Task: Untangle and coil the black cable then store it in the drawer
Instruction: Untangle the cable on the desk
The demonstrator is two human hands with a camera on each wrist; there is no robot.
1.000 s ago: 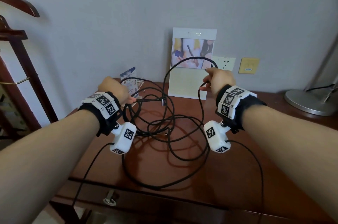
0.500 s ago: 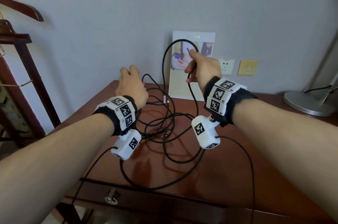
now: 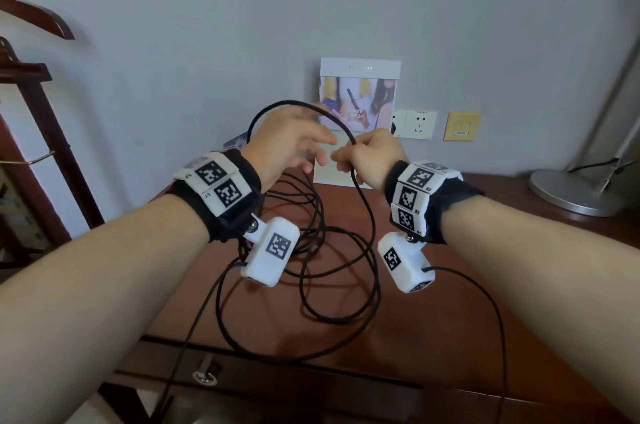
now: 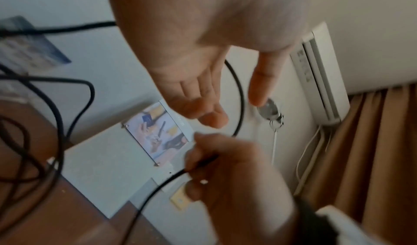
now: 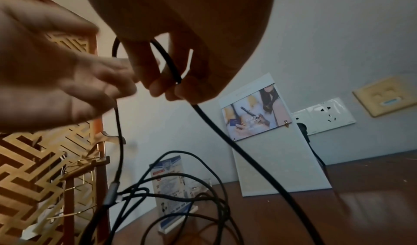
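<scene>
A black cable loops over a reddish-brown wooden bench, beside white wristbands printed with black-and-white square codes, below a pale grey wall and a yellow plate.

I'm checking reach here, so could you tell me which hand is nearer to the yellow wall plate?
Right. The right hand is just left of and below the yellow wall plate; the left hand is farther left, beyond it.

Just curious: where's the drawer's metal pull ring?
In the head view, the small metal pull ring hangs low on the left, on the dark wooden drawer front.
</scene>
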